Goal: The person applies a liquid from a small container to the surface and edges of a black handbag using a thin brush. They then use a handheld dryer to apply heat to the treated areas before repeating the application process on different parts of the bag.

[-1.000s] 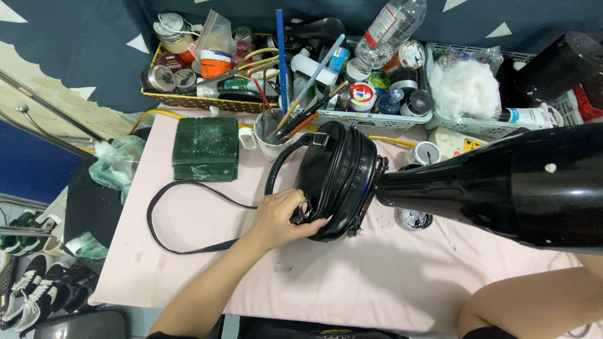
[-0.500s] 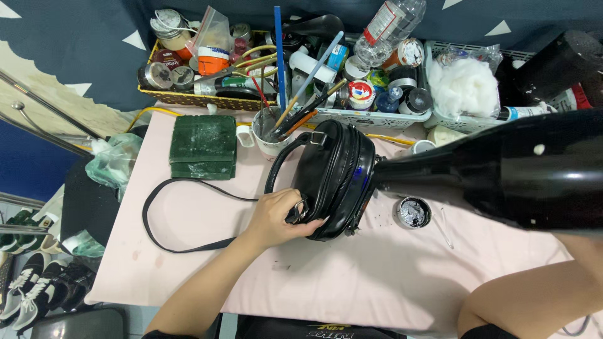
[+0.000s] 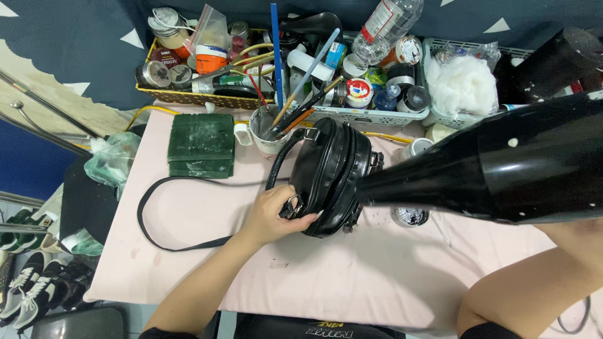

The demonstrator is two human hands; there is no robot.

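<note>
Black round handbag [image 3: 330, 172], upright on the pink surface [image 3: 352, 276]: my left-hand fingers [image 3: 295, 210] closed on its near side by the strap ring. My right hand, off view, aims a black hair dryer [image 3: 502, 166] at it; its fingers' state unseen. Green block [image 3: 201, 144] beyond-left.

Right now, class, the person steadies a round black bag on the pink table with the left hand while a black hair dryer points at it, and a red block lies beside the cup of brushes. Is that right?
Not quite. The head view shows the block is dark green, not red. The rest holds: the left hand steadies the round black bag on the pink table, the black hair dryer points at it, and the block lies beside the cup of brushes.
</note>
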